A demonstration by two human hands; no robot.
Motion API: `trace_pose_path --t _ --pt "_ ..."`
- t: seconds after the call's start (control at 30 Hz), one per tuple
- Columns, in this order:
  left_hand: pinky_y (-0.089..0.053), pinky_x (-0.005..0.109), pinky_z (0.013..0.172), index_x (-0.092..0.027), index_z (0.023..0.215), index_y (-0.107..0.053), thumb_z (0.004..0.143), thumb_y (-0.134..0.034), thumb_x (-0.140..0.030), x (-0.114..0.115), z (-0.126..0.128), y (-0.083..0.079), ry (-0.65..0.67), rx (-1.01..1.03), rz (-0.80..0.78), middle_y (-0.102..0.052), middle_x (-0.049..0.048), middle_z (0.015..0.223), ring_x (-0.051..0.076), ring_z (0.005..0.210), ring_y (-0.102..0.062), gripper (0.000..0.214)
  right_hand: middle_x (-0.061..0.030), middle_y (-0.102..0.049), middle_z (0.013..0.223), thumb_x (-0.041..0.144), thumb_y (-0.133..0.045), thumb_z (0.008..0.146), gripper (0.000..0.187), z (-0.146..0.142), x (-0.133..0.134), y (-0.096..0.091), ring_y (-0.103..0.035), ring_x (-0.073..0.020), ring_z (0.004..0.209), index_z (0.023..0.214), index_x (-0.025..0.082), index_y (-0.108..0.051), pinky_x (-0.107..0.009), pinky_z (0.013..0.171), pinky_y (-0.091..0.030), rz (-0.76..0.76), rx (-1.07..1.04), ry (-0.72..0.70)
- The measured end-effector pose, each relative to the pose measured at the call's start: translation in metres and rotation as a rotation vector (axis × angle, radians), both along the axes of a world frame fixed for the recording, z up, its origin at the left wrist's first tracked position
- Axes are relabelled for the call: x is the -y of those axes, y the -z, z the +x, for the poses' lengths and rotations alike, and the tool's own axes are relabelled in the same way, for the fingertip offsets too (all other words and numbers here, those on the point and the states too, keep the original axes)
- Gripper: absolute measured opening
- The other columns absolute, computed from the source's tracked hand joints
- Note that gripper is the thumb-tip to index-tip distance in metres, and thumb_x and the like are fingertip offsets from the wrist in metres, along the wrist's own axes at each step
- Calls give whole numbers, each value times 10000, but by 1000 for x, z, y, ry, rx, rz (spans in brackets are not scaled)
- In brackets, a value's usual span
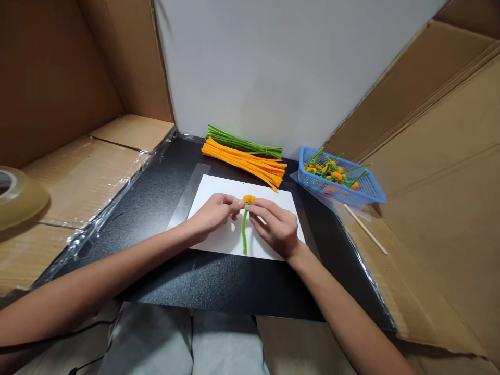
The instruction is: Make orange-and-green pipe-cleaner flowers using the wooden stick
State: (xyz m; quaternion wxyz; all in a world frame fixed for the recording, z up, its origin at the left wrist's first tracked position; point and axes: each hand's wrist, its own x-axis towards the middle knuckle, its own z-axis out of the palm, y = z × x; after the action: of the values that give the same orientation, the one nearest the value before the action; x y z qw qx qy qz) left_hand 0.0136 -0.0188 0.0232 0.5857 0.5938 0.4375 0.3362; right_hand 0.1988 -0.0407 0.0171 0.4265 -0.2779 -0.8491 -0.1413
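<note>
Over a white sheet of paper [211, 195], both hands hold a pipe-cleaner flower [245, 224] with an orange coiled head and a green stem hanging toward me. My left hand [214, 212] pinches it from the left just under the orange head. My right hand [273, 225] pinches it from the right at the same spot, fingers curled. The stem's lower end rests on the paper.
The paper lies on a black board [203, 281]. Behind it sit bundles of orange pipe cleaners [246, 162] and green pipe cleaners [242, 141]. A blue basket [367, 194] of finished flowers stands at right, a wooden stick [365, 229] beside it. A tape roll [17, 198] lies far left. Cardboard walls surround.
</note>
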Motion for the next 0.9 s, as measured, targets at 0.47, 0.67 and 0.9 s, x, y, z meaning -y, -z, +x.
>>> trace_pose_path --t 0.47,0.67,0.9 --pt "-506 262 687 -129 840 -683 724 -784 -343 -7 -1 6 9 250 117 -677 33 815 127 709 -613 264 -57 -726 884 132 -654 860 131 3 -5 -9 -692 -180 830 945 210 -714 -314 760 -572 -280 -235 -47" --pt "-504 235 672 -123 834 -669 709 -798 -311 -6 -1 11 8 360 -42 -677 26 748 112 684 -620 260 -59 -696 871 152 -635 872 148 5 -3 -5 -671 -175 787 977 220 -715 -300 718 -553 -90 -106 124" --pt "-526 237 683 -200 1176 -665 714 -769 -221 -10 -5 14 94 430 -154 -700 47 869 135 783 -649 474 -83 -660 901 136 -625 873 176 5 0 -11 -629 -204 841 1000 222 -711 -339 745 -540 16 -17 100"
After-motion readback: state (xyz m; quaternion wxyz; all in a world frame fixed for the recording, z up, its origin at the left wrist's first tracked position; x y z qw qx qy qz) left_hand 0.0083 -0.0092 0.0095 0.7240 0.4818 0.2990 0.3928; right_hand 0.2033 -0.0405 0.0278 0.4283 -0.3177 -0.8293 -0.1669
